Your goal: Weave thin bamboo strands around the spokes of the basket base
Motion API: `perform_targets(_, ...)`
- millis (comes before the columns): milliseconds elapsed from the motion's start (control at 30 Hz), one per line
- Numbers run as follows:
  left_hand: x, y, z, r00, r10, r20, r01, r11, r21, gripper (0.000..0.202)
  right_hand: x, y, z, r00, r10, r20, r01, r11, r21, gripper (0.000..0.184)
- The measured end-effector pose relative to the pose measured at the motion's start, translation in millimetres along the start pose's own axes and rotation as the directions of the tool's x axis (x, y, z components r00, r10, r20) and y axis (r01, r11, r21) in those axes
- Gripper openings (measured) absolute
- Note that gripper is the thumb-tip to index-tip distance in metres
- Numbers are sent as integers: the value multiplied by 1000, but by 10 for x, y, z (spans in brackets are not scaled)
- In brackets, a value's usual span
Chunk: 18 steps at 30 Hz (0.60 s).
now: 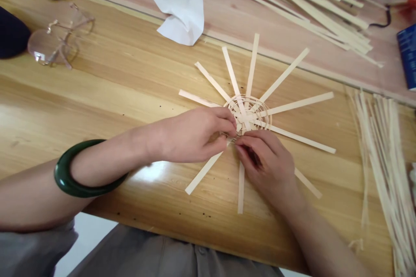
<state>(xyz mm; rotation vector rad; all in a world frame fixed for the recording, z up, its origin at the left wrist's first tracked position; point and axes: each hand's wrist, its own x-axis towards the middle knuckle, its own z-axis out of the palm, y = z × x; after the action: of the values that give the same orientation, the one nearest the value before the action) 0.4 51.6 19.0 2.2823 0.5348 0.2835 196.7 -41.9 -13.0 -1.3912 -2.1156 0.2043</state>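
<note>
A star of flat pale bamboo strips (256, 110) lies on the wooden table (123, 95), with thin strands woven in a small ring around its centre. My left hand (195, 134), a dark green bangle (76, 177) on its wrist, pinches the near left edge of the woven ring. My right hand (269, 164) rests on the near strips, its fingertips pressed together against the same spot. What the fingertips hold is a thin weaving strand, hardly visible.
A crumpled white tissue (180, 8) lies at the far middle. Eyeglasses (55, 41) sit far left. A pile of flat strips (308, 4) lies far right, and a bundle of thin strands (386, 160) along the right edge. A blue object (407, 54) sits at far right.
</note>
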Motion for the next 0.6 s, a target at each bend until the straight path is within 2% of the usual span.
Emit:
perform_targets(100, 15, -5, 60, 996, -14, -90, 18, 999, 44, 11, 8, -11, -48, 1000, 9, 11, -10, 1000, 29, 9)
perform_targets(167, 27, -11, 109, 990, -15, -140, 23, 998, 58, 11, 19, -17, -139, 999, 31, 40, -34, 997, 63, 10)
perform_targets(333, 41, -18, 118, 990, -42, -137, 49, 998, 44, 16, 18, 72, -402, 992, 121, -28, -121, 993, -10, 16)
perform_targets(433, 42, -15, 93, 989, -62, -135, 70, 996, 55, 16, -9, 180, -445, 999, 52, 9, -51, 996, -76, 13)
perform_targets(600, 45, -17, 99, 989, -69, -133, 79, 995, 64, 15, -39, 258, -384, 989, -84, 119, 101, 984, -144, 10)
